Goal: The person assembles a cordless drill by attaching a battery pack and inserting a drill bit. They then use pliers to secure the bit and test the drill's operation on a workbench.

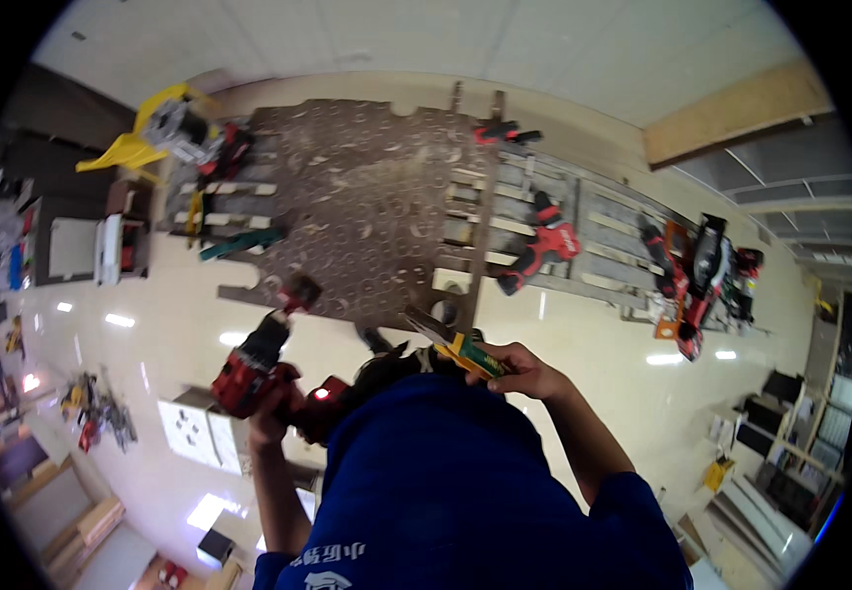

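Observation:
My left hand (267, 425) is closed round the grip of a red and black cordless drill (249, 369). A reddish cylindrical bit (298, 293) points up from its chuck, over the near left edge of a brown metal plate. My right hand (526, 372) is closed on a pair of pliers (470, 355) with yellow and green handles. Their dark jaws point up and left, close to the plate's near right corner. The notched, patterned plate (347, 206) lies across a slatted bench (603, 226) in front of me.
On the slats right of the plate lies a red and black power tool (551, 241), with a smaller one (507, 133) behind it. Several red tools (687, 285) crowd the bench's right end. At the left end are a yellow stand (136, 147) and a green tool (241, 244).

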{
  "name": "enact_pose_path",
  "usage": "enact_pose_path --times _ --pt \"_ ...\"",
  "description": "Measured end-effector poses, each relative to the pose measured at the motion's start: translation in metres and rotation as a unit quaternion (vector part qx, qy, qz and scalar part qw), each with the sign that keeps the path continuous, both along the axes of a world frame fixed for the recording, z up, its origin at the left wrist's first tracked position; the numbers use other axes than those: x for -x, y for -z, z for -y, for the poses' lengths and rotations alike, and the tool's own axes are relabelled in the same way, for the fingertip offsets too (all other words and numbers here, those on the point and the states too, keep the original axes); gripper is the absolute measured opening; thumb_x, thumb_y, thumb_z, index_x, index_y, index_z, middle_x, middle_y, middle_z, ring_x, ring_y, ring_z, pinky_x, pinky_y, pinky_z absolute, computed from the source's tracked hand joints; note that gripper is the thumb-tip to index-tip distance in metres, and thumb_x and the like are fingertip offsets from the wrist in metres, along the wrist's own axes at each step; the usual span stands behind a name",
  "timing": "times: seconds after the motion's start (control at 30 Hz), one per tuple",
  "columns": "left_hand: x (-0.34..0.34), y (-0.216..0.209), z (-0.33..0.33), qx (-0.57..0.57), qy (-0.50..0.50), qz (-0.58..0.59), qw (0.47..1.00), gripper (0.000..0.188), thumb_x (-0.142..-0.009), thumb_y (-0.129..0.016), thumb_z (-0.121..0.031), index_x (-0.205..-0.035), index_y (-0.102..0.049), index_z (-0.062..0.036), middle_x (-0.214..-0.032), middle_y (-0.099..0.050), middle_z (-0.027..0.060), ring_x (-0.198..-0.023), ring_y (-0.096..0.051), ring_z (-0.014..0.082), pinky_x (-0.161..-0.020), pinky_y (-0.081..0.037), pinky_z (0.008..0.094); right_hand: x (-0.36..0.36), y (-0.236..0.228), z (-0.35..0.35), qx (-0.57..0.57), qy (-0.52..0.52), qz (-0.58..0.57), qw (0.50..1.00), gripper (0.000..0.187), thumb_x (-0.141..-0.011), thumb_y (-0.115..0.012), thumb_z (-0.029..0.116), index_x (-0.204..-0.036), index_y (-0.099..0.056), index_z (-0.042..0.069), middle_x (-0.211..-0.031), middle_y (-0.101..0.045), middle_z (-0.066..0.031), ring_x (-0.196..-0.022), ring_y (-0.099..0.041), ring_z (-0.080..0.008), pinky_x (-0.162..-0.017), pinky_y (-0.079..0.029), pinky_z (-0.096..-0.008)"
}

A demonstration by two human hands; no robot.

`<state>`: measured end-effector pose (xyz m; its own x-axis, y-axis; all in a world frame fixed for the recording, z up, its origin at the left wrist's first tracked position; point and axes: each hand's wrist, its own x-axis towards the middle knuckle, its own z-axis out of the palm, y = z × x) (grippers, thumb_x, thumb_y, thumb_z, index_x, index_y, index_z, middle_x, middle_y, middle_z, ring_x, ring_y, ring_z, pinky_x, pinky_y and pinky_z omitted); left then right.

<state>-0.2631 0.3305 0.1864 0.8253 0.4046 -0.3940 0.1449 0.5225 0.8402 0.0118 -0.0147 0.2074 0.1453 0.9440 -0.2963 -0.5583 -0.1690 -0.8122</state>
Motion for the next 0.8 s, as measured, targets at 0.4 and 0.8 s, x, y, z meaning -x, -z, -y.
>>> enact_pose_path --times 0.4,0.8 --pt "0.021 -0.014 0.010 -0.006 -0.083 0.025 0.996 0.057 -0.079 -0.067 -0.033 -0.116 -0.051 0.0066 -0.100 -0.059 0.0134 -0.056 -0.054 0.0137 -0.056 -0.047 0.0307 -0.029 0.003 -0.096 0.028 0.029 0.336 0.941 0.034 -0.092 -0.066 0.016 -0.122 -0.061 0.001 -0.147 -0.040 -0.0213 -0.135 -0.043 -0.0339 -0.109 -0.038 -0.0403" --pt "0.026 -0.034 0.014 -0.138 0.028 0.004 0.990 0.050 -0.091 -0.064 -0.044 -0.104 -0.054 0.0027 -0.057 -0.047 -0.0009 -0.053 -0.044 0.0075 -0.052 -0.036 0.0253 -0.013 -0.030 -0.096 0.080 -0.084 0.586 0.802 0.037 -0.076 -0.069 -0.001 -0.112 -0.071 0.005 -0.159 -0.022 -0.0150 -0.147 -0.018 -0.0388 -0.117 -0.028 -0.0495"
